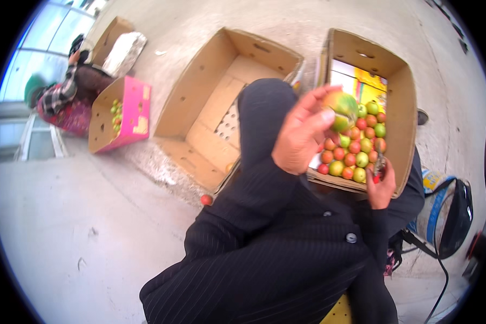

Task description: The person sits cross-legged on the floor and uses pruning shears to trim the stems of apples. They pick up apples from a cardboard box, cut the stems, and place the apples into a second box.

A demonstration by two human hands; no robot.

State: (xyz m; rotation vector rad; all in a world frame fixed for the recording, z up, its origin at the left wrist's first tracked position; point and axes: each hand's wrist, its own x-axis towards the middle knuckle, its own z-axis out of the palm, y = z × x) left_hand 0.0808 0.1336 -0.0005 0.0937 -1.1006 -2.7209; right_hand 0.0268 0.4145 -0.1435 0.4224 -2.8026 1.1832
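Note:
Raised over the left side of a cardboard box [401, 105], my left hand [297, 137] grips a large green and orange tomato [342, 109] with a cracked skin. My right hand [382, 188] is at the near right corner of that box. It holds a small pair of snips [380, 160] with a red part near the fingers, blades pointing away from me; whether the blades are apart is too small to tell. Red, orange and green tomatoes [354, 148] cover the near part of the box, over printed yellow and white sheets [370, 85].
Left of my knee stands a larger cardboard box [210, 117]. One red tomato [206, 199] lies on the concrete floor [105, 218]. Farther left, a person [65, 97] sits by a pink box [137, 107] holding tomatoes. A bag [449, 218] with a black cable is at my right.

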